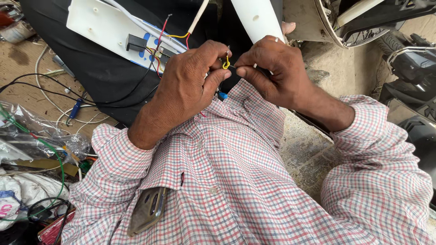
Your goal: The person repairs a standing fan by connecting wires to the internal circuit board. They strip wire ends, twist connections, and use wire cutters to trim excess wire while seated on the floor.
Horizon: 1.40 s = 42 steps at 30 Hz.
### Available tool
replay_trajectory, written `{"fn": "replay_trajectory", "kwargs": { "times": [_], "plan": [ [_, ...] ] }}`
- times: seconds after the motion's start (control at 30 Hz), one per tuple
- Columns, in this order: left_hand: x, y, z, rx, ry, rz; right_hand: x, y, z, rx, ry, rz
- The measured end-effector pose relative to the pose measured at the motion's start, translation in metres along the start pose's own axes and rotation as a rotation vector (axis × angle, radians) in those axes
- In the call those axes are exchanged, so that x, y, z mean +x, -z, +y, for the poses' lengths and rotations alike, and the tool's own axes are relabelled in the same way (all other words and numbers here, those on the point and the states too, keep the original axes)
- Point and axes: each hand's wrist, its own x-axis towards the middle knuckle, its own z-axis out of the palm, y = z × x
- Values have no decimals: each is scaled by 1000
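— Nearest first?
— Checked shirt (236, 181) filling the near centre, with a phone (147, 209) poking out of its chest pocket at near left.

— And off to the near left?
— Clutter: clear plastic bags (41, 136), a green wire (56, 156) looping over them, black cable (43, 206) coiled below.

— Hands?
— Raised together in the middle, just past the shirt collar. Left hand (184, 88) pinching a short yellow wire (225, 62) between thumb and forefinger. Right hand (272, 72) meeting it from the right, fingertips closed on what looks like the same wire's end, the two hands nearly touching.

— Exactly where, that yellow wire?
— In the gap between both sets of fingertips, curled in a small hook, in front of dark cloth.

— Anything else close by?
— A small blue piece (222, 95) just beneath the hands, too hidden to identify.

— Farther out?
— White plastic panel (104, 25) lying on black cloth (100, 68) at far left, with red and yellow leads (160, 38) running from it towards the hands. A white blade-shaped part (256, 18) rising behind the right hand.

— Far right?
— Parts of a scooter (363, 20), dark bodywork and a tyre.
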Motion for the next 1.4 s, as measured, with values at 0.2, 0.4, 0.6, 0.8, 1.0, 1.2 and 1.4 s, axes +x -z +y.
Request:
{"fn": "replay_trajectory", "kwargs": {
  "times": [0.2, 0.4, 0.6, 0.8, 1.0, 1.2, 1.4],
  "plan": [
    [-5, -4, -2, -62, 46, 45, 2, -7, 3, 205, 16, -17],
    [-2, -13, -8, -132, 120, 147, 1, -14, 9, 173, -60, 13],
    [-2, -20, -9, -110, 151, 245, -2, -11, 18, 122, -136, -76],
    [-3, -18, -16, -214, 144, 215, 2, -13, 14, 171, -7, 73],
    [-2, -17, -11, -131, 115, 227, 7, -20, 12, 248, -84, 103],
    [0, -13, -7, -166, 99, 220, 6, -24, 12, 438, -92, 134],
    [0, -22, -14, -124, 89, 234, 8, -30, 12, 442, -64, 194]
  ]
}}
